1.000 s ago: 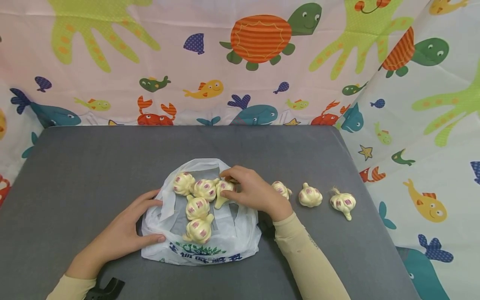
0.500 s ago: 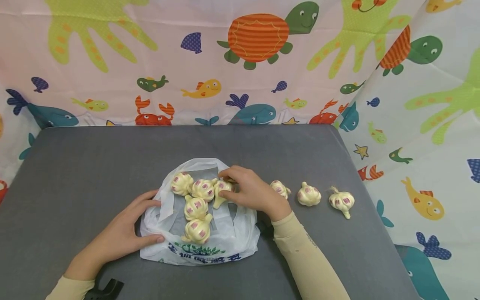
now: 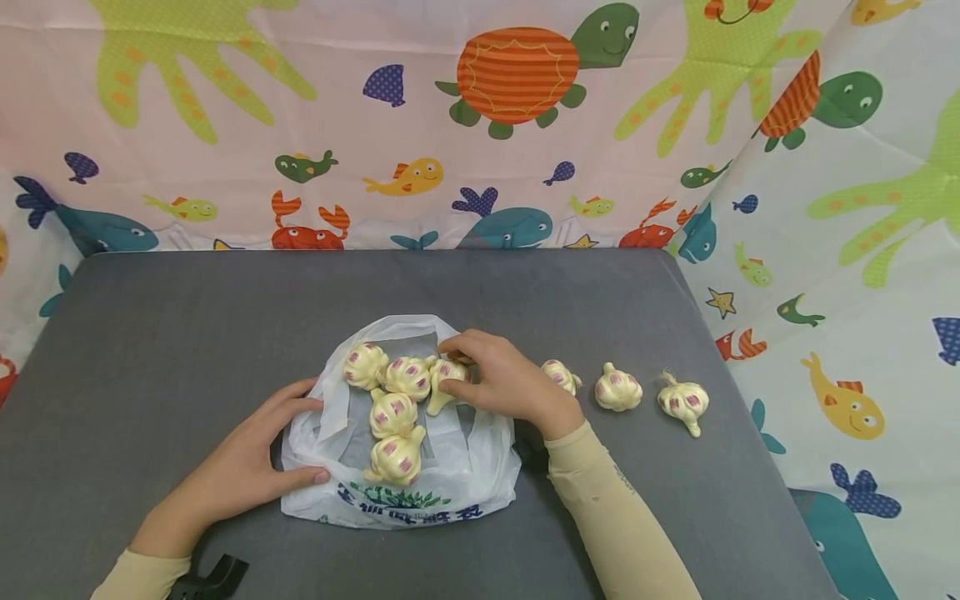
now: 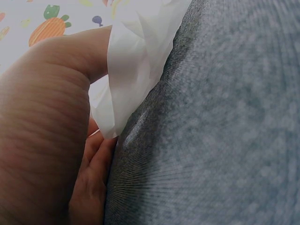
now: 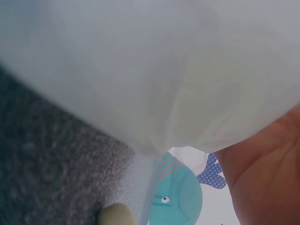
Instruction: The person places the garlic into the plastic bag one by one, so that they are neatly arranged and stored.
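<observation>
A white plastic bag (image 3: 480, 475) lies open on the grey table, with several garlic bulbs (image 3: 393, 414) inside its mouth. My right hand (image 3: 506, 375) reaches over the bag's right rim and grips a garlic bulb (image 3: 442, 396) between thumb and fingers; part of that bulb is hidden under the hand. At the bag's left side rests my left hand (image 3: 258, 454), thumb and fingers spread, touching the plastic. The left wrist view has the bag's edge (image 4: 136, 61) in front of the thumb. White plastic (image 5: 154, 70) fills most of the right wrist view.
To the right of the bag, a row of three garlic bulbs lies on the table (image 3: 187, 333): one partly behind my right wrist (image 3: 560, 377), one in the middle (image 3: 618, 388), one farthest right (image 3: 684, 405). A printed sea-animal cloth (image 3: 510, 183) hangs behind the table.
</observation>
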A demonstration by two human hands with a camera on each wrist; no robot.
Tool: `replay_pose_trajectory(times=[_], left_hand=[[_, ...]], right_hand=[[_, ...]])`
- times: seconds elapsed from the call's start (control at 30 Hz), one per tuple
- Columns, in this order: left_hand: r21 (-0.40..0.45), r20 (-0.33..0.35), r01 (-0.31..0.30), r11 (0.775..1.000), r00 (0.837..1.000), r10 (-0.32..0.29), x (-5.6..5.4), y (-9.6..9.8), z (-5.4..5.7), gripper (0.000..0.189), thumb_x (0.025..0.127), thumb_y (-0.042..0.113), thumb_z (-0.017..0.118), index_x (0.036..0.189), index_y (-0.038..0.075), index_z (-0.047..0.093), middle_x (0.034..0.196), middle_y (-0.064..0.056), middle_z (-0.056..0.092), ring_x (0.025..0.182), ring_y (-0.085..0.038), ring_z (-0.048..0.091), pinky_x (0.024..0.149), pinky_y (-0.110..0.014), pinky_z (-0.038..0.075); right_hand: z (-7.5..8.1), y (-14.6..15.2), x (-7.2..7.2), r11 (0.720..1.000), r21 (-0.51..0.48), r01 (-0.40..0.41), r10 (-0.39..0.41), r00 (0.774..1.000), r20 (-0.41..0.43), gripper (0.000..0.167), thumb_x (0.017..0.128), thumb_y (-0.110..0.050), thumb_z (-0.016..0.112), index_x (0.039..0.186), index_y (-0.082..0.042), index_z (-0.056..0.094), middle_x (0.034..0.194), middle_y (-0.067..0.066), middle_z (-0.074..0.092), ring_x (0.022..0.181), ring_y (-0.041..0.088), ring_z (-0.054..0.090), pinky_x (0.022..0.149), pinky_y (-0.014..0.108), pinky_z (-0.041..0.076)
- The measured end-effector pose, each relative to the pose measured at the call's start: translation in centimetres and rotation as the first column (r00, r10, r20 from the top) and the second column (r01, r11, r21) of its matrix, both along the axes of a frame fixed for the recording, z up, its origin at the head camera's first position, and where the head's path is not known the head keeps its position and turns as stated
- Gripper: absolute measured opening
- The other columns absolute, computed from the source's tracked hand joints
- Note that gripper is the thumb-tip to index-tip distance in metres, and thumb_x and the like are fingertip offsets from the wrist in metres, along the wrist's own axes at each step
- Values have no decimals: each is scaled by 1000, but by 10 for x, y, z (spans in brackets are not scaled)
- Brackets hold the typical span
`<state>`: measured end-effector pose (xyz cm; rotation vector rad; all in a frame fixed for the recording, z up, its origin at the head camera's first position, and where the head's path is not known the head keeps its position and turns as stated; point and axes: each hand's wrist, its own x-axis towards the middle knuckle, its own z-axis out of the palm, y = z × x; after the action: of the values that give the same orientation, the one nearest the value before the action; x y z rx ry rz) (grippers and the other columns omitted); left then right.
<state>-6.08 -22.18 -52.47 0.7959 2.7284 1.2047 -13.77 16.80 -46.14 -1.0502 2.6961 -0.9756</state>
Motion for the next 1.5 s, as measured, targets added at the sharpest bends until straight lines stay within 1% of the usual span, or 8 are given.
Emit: replay_pose_trajectory(times=[0.27,0.37,0.53,0.77,0.97,1.17,1.33,1.5], left_hand=[[-5,4,1,1000,1000,-1,-1,0,2,76,82,43,99,145,23,60,168,-2,43,146,-27,45,110,-5,20],[2,7,4,1000,1000,-4,-2,0,2,76,82,43,99,145,24,60,168,0,43,146,-23,45,110,-5,21],[21,-12,11,1000,1000,-10,-1,-1,-1,77,81,38,100,145,23,60,168,-1,43,147,-16,43,110,-6,22],[37,-22,7,999,1000,-6,3,-2,0,79,79,33,101,146,20,60,168,-4,43,148,-11,41,111,-7,23],[31,-24,18,999,1000,-17,0,-1,-1,79,80,34,101,146,22,60,168,-2,43,148,-14,41,111,-7,22],[31,-20,23,999,1000,-22,-1,-2,-2,78,80,34,101,146,21,60,168,-3,43,148,-15,42,111,-7,22],[30,-19,21,999,1000,-20,-1,-1,-3,79,80,34,101,147,22,60,168,-2,43,148,-14,41,111,-7,23],[29,-11,18,999,1000,-18,-1,-1,-3,79,81,37,101,147,24,59,169,0,42,148,-18,43,111,-8,24]], right_hand=[[1,3,-2,1000,4,9,-9,1000,6,46,100,-27,82,137,-3,70,125,7,71,106,17,65,97,39,58],[4,7,-1,1000,9,26,-26,1000,17,45,102,-30,80,137,-3,70,128,8,72,110,19,67,99,41,57],[8,12,-1,999,-4,51,-51,998,36,46,103,-34,78,138,-4,70,131,9,72,115,23,68,101,45,57],[6,15,-6,999,-42,32,-33,999,-13,41,104,-30,77,135,-4,71,129,10,72,117,27,69,101,46,56],[11,16,-4,998,-51,32,-34,999,-33,39,104,-28,77,134,-3,72,129,12,72,117,30,69,101,48,56],[12,18,-5,999,-47,27,-29,998,-48,40,105,-28,76,135,-2,71,132,13,72,121,31,69,104,48,55],[14,27,-3,997,-34,65,-67,995,-76,41,104,-29,77,135,-3,71,134,9,71,126,26,66,108,48,53],[15,39,0,994,-12,109,-109,992,-68,43,104,-32,78,136,-4,72,136,7,69,129,25,65,109,50,53]])
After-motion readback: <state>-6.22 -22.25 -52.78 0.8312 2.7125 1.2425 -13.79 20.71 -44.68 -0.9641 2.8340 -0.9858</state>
